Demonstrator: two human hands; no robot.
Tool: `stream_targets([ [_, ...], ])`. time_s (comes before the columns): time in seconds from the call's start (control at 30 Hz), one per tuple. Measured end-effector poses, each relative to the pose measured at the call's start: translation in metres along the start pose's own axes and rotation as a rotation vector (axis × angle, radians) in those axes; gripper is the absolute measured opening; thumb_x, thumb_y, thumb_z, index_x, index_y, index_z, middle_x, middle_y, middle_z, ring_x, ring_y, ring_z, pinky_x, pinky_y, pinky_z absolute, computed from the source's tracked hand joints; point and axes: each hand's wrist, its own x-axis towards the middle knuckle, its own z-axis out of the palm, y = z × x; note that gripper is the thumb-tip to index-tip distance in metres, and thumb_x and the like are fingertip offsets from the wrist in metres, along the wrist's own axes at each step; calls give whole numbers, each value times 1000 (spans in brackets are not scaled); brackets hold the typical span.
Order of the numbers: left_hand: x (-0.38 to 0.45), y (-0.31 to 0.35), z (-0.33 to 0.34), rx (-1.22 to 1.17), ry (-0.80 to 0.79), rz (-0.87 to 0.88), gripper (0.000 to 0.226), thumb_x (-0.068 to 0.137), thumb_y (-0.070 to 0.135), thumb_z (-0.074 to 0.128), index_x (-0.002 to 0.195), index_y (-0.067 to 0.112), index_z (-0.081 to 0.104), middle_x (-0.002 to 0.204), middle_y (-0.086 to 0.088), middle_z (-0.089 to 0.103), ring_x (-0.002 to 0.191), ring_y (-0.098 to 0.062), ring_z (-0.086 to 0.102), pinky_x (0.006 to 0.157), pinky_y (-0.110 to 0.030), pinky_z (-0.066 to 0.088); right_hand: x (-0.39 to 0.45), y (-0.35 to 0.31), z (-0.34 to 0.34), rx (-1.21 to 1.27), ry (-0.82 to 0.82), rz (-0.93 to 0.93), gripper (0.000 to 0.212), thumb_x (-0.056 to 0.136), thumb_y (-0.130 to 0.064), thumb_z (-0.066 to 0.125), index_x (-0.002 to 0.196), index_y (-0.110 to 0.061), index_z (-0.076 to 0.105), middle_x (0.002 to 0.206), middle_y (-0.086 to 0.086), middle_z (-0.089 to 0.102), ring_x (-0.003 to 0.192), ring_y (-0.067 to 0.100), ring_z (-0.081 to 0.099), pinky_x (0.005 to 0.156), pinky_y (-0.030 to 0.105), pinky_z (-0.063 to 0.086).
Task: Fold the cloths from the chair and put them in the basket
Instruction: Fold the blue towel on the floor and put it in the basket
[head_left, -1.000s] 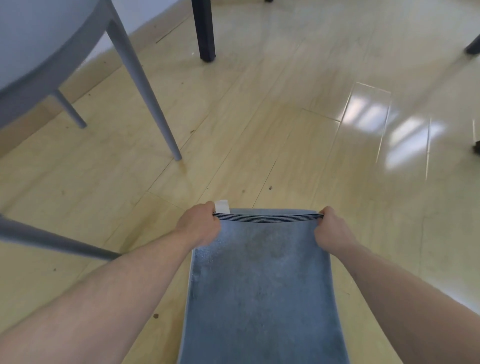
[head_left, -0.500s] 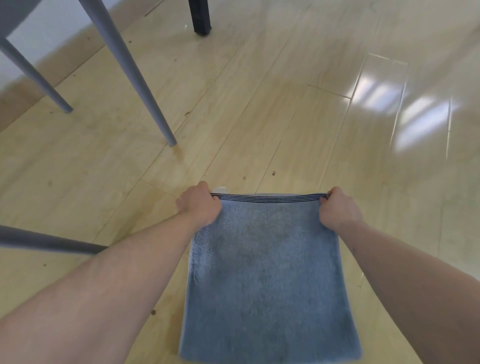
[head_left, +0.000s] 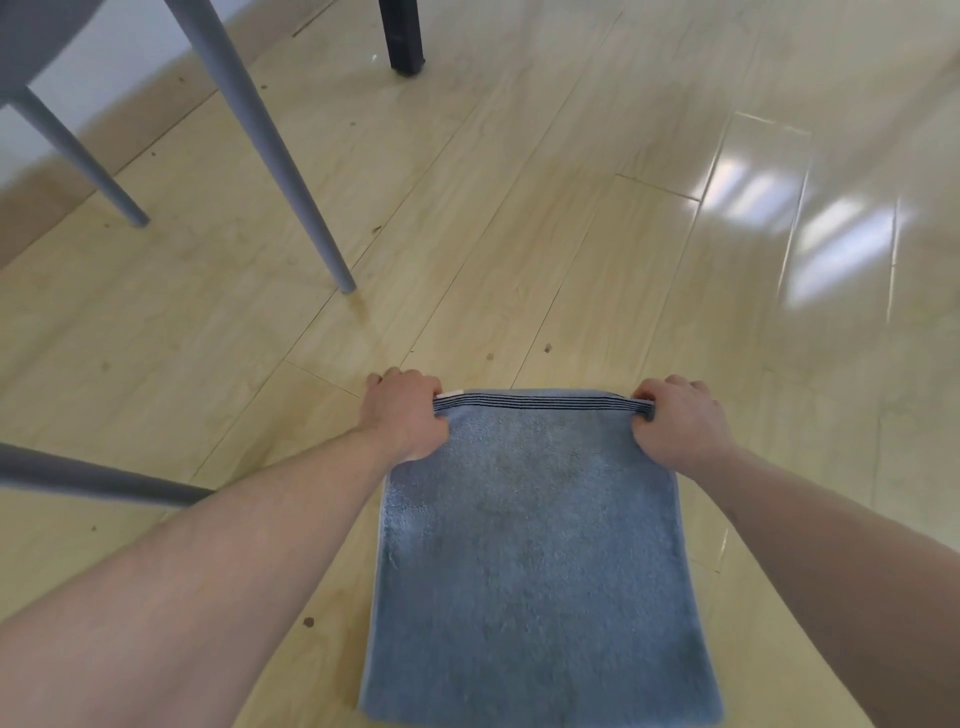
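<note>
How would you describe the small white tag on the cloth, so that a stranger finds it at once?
Start from the blue cloth lying flat on the pale wooden floor. Follow its far edge, the one with dark stripes, to the corner that the left hand grips. The white tag shows there beside the knuckles, the only white piece on the cloth.
</note>
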Motion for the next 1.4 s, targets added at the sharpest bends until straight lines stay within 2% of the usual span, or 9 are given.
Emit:
stream_targets([
  [0.13,1,7,-40,30,1,47,7,83,28,63,86,30,57,92,4,54,102,-23,49,89,-35,35,-1,-2,-42,112,-41,5,18,78,-15,60,92,-24,66,98,0,67,95,26,62,74,33,50],
  [0.3,-7,20,-101,-29,51,115,17,78,14,64,89,25,59,99,3,55,97,-21,48,76,-29,34,-14,-5,-96,162,20,-19,18,75,-10,60,87,-21,66,89,-2,69,85,24,63,68,33,52],
  [0.47,-23,25,-131,-2,169,185,21,80,8,60,90,26,55,96,3,60,92,-22,54,70,-30,32,-41,0,-119,178,129,-86,19,71,-4,61,80,-21,62,83,-4,65,78,24,58,55,25,36],
  [0.6,-49,22,-121,130,134,244,23,77,5,58,84,26,51,88,5,58,83,-22,55,58,-29,24,-77,9,-108,121,72,-159,22,70,-4,63,75,-24,56,82,-5,60,80,23,57,62,31,38],
  [0.9,-121,8,-39,289,-141,221,28,80,3,60,90,27,50,101,0,61,92,-24,60,69,-32,35,-150,23,-21,55,-175,-143,24,69,-4,55,74,-26,48,84,-9,54,81,18,53,67,35,46],
  [1.13,-142,14,-12,264,-379,197,12,86,24,62,95,25,54,103,3,61,94,-21,59,74,-32,41,-175,34,15,84,-311,-102,12,73,-17,58,80,-28,57,94,-15,54,96,16,57,74,29,48],
  [1.23,-139,26,-16,167,-298,231,12,83,32,60,90,26,52,97,6,56,87,-17,53,72,-30,37,-174,33,15,266,-150,90,8,81,-31,64,89,-28,64,101,-8,60,93,15,59,75,30,48],
  [1.3,-136,37,-11,70,-184,268,29,84,34,60,110,25,52,113,5,52,103,-17,52,83,-30,43,-167,32,17,450,-26,284,36,85,-33,68,117,-19,62,121,2,60,103,21,61,82,33,48],
  [1.4,-139,58,0,17,-246,376,60,86,35,60,142,27,40,145,0,37,131,-22,41,108,-40,42,-156,24,15,712,-81,524,77,86,-35,75,149,-9,37,141,12,52,124,30,57,96,38,48],
])
